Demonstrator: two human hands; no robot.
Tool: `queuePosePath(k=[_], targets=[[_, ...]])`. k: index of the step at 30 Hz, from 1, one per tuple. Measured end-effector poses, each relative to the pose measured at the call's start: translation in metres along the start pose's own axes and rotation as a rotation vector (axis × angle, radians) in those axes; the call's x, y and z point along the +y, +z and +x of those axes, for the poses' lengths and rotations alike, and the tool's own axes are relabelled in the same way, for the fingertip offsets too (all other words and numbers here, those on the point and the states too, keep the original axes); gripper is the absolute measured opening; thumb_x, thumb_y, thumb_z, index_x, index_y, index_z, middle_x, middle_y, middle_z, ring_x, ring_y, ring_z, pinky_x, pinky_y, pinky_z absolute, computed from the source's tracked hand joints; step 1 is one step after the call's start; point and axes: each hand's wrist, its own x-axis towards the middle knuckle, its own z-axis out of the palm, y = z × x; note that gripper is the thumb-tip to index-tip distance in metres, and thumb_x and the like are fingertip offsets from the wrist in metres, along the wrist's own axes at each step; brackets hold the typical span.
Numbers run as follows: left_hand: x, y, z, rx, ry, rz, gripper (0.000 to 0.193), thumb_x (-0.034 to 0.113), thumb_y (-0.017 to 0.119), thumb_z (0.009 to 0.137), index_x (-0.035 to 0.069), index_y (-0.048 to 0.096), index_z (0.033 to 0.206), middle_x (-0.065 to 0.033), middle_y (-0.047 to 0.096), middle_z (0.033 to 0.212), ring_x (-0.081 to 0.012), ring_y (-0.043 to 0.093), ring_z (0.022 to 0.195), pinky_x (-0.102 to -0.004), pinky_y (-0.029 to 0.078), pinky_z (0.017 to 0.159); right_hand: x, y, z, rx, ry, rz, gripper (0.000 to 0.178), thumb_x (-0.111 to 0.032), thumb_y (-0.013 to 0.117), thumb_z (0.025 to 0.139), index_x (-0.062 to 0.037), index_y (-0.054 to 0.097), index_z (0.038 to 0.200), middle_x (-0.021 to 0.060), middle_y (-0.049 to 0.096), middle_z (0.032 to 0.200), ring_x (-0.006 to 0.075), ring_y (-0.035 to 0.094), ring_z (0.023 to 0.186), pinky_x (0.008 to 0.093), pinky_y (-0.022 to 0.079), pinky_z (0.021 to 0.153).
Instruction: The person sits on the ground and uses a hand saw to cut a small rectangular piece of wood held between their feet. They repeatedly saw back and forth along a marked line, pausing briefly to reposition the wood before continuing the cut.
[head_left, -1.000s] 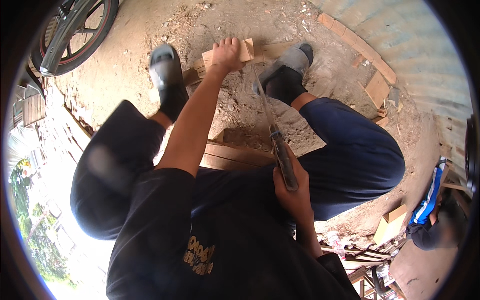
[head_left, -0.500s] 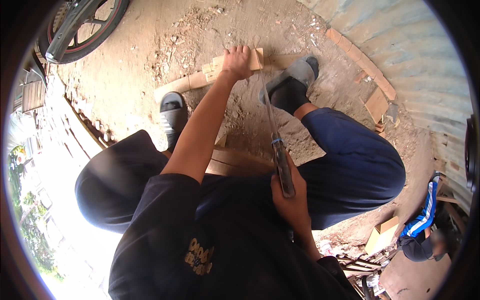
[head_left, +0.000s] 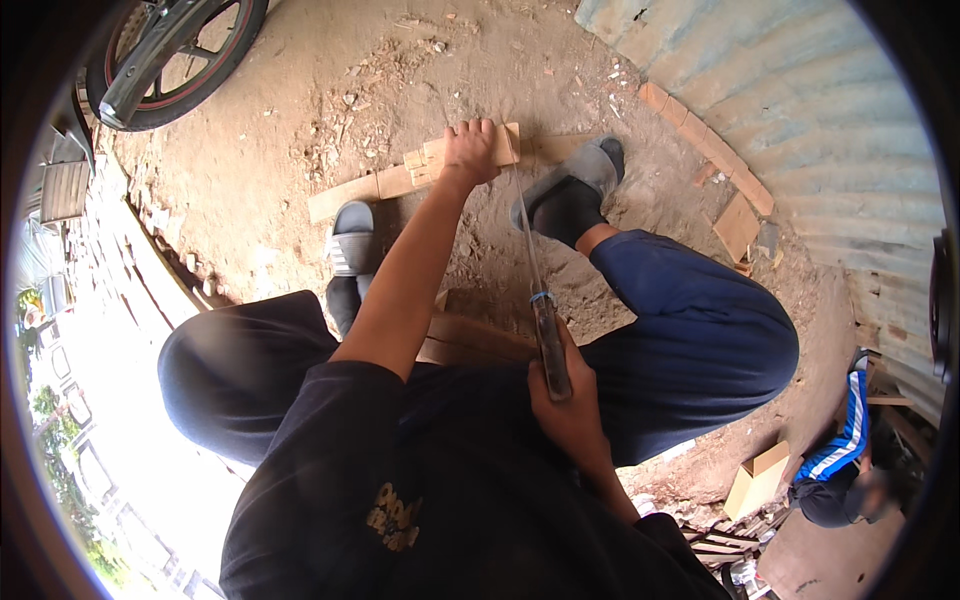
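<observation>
My left hand (head_left: pixel 471 150) presses down on a short pale wooden block (head_left: pixel 508 145), fingers curled over its far edge. Beneath the block runs a longer wooden strip (head_left: pixel 350 197) lying on the dirt. In my right hand (head_left: pixel 572 408) is the dark handle of a hand saw (head_left: pixel 551 350). Its long narrow blade points away from me and meets the block near its right end, just right of my left hand. How deep the blade sits in the wood cannot be made out. My right foot in a grey slide sandal (head_left: pixel 592 170) rests by the strip's right part.
A motorcycle wheel (head_left: pixel 185 75) stands at the upper left. Along the right runs a corrugated metal wall (head_left: pixel 800 120) with a row of bricks (head_left: pixel 705 140) at its foot. A cardboard box (head_left: pixel 757 480) and another person in a blue-striped garment (head_left: pixel 838 440) are at the lower right.
The saw has slid slightly forward relative to the block. My left hand keeps its place on the wood. The whole view has shifted a little.
</observation>
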Motion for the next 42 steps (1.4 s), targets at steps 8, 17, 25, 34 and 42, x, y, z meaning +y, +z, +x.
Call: queuePosePath(k=[8, 17, 25, 34, 42], targets=[[0.006, -0.002, 0.0, -0.028, -0.014, 0.052, 0.084, 0.049, 0.083, 0.066, 0.007, 0.042, 0.126, -0.0138, 0.053, 0.127, -0.0306, 0.049, 0.123, -0.0532, 0.037, 0.1, -0.004, 0.003, 0.0, 0.019, -0.056, 0.023, 0.062, -0.003, 0.058, 0.086, 0.0047, 0.035, 0.143, 0.026, 0.064, 0.082, 0.0366, 0.071, 0.083, 0.0372, 0.054, 0.068], [0.01, 0.008, 0.007, 0.007, -0.016, 0.001, 0.092, 0.054, 0.083, 0.065, 0.01, 0.039, 0.132, -0.0127, 0.053, 0.127, -0.0318, 0.05, 0.122, -0.0587, 0.035, 0.102, -0.016, -0.002, -0.002, -0.017, 0.139, 0.08, 0.056, -0.003, 0.055, 0.087, 0.007, 0.04, 0.14, 0.0277, 0.062, 0.12, 0.0329, 0.063, 0.114, 0.0342, 0.047, 0.094], [0.015, 0.002, 0.006, -0.066, -0.094, 0.307, 0.07, 0.045, 0.074, 0.079, 0.011, 0.044, 0.132, -0.016, 0.053, 0.136, -0.034, 0.046, 0.13, -0.0628, 0.025, 0.111, 0.012, 0.005, 0.002, 0.011, -0.097, 0.02, 0.056, -0.004, 0.057, 0.086, 0.0057, 0.042, 0.139, 0.0284, 0.062, 0.116, 0.0284, 0.066, 0.105, 0.0342, 0.05, 0.09], [0.017, 0.016, 0.019, 0.012, -0.153, 0.223, 0.056, 0.032, 0.078, 0.074, 0.004, 0.057, 0.117, -0.0153, 0.063, 0.115, -0.0315, 0.056, 0.117, -0.046, 0.037, 0.107, 0.001, 0.008, -0.007, 0.068, -0.124, 0.093, 0.062, -0.001, 0.057, 0.084, 0.0001, 0.038, 0.143, 0.026, 0.065, 0.104, 0.0316, 0.067, 0.097, 0.0357, 0.052, 0.083], [0.008, 0.029, 0.03, -0.104, -0.079, 0.274, 0.084, 0.04, 0.084, 0.067, -0.003, 0.044, 0.127, -0.0156, 0.054, 0.118, -0.0285, 0.053, 0.113, -0.0373, 0.04, 0.1, 0.012, 0.004, -0.01, 0.025, 0.021, 0.132, 0.068, 0.0, 0.057, 0.083, -0.0033, 0.034, 0.147, 0.0251, 0.065, 0.087, 0.0394, 0.069, 0.082, 0.0418, 0.055, 0.071]])
